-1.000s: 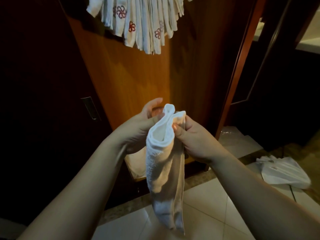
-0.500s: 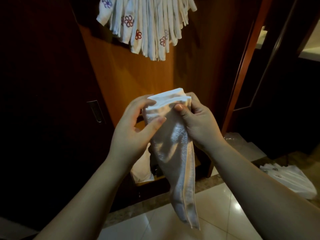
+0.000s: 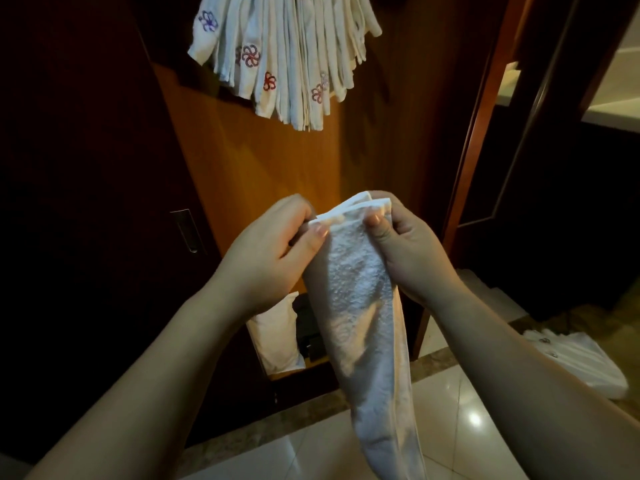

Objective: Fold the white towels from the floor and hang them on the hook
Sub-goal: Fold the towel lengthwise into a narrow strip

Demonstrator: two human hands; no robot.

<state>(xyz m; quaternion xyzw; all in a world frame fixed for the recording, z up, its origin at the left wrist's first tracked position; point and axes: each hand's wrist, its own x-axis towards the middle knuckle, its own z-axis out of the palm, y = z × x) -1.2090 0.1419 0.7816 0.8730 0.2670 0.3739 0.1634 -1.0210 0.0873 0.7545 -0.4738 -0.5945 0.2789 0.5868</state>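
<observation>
At centre frame, both hands hold the folded white towel (image 3: 360,306) up in front of the wooden wardrobe panel (image 3: 277,161). The left hand (image 3: 266,258) pinches the towel's top edge at its nine o'clock corner, thumb on the near face and fingers curled behind. The right hand (image 3: 405,251) grips the three o'clock corner the same way, thumb pressed onto the terry cloth. Compared with half a second ago, the left hand has closed in: its fingers were spread across the cloth then, and now they are tucked tight at the edge. The top fold sits flatter and squarer between the two thumbs, and the towel's long tail hangs straight down toward six o'clock over the tiled floor (image 3: 450,410), less slanted than before.

Up at twelve o'clock, the bunch of hung towels (image 3: 284,57) with embroidered flowers shows more fully than a second ago, so the view has tipped upward. The hook itself is hidden behind them. Down at four o'clock, a white pile (image 3: 585,362) lies on the floor, well apart from the hands. Behind the held towel, a white cushion-like item (image 3: 273,337) rests on the wardrobe's low shelf.
</observation>
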